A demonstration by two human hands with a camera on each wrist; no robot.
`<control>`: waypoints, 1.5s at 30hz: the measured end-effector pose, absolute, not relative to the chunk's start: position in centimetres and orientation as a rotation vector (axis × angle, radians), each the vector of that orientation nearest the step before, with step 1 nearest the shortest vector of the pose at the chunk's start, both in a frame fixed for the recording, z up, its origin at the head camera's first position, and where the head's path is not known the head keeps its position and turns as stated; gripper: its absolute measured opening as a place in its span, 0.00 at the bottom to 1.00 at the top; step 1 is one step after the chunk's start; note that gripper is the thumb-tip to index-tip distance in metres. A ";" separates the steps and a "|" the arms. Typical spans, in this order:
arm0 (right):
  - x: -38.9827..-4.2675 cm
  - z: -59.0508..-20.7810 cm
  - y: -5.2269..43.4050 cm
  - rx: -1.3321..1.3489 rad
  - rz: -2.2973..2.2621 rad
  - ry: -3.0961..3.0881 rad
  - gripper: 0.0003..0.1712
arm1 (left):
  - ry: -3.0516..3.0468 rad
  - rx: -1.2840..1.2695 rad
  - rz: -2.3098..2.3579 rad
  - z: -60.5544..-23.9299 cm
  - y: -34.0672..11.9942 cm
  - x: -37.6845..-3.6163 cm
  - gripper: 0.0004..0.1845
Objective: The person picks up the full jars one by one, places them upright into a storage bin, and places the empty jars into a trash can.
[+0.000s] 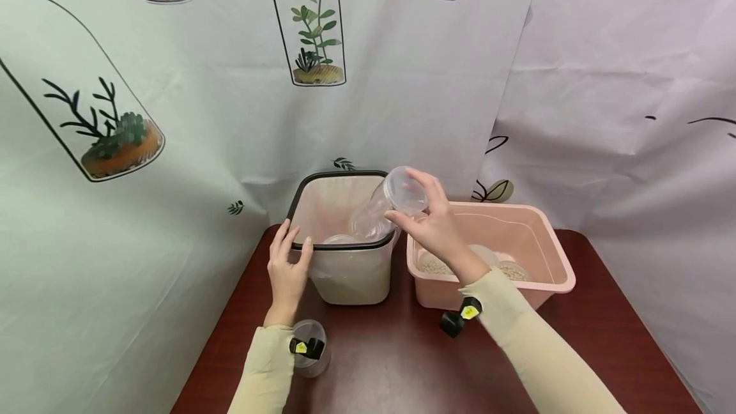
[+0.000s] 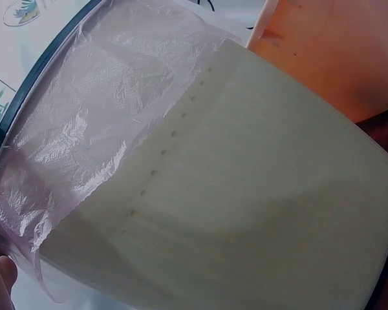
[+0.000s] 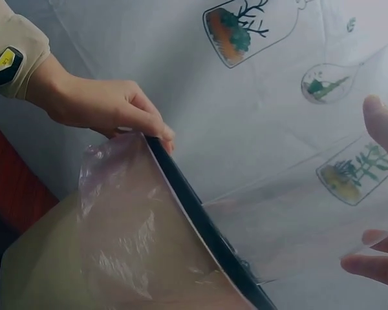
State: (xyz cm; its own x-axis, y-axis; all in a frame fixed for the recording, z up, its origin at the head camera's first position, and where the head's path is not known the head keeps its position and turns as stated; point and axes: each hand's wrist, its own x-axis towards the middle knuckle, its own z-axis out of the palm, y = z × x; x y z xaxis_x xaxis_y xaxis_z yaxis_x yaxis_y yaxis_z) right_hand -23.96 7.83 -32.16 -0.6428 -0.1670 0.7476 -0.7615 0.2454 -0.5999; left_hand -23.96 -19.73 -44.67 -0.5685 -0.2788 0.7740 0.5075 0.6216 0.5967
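Left wrist: left hand (image 2: 0, 271) mostly cropped.

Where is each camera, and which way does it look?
Head: up high, looking down at the bin, the pink tub and the clear jar; both hands and sleeves show.
Left wrist: close beside the bin's wall and its bag; only a fingertip shows.
Right wrist: looks across the bin's rim at the left hand; right fingertips show.
All three show the bin.
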 end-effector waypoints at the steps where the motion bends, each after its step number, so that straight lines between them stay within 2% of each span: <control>1: -24.5 -32.6 7.8 0.843 1.409 -2.006 0.43 | -1.911 -0.180 -1.054 -44.6 -19.7 -24.0 0.18; 7: -26.3 -34.1 6.7 0.917 1.349 -2.114 0.43 | -1.919 -0.175 -1.052 -44.6 -19.7 -23.9 0.18; 16: -26.8 -35.5 5.4 0.932 1.236 -2.228 0.43 | -1.932 -0.196 -1.063 -44.4 -19.7 -23.7 0.18; 26: -26.8 -36.1 5.8 0.970 1.152 -2.252 0.29 | -1.965 -0.195 -1.016 -43.8 -20.0 -23.8 0.17; 33: -26.9 -36.4 5.8 0.992 1.146 -2.196 0.25 | -1.996 -0.215 -0.991 -43.2 -20.2 -23.4 0.21; 45: -27.5 -37.3 5.2 1.131 1.010 -2.101 0.26 | -1.972 -0.215 -0.925 -42.2 -21.1 -21.9 0.21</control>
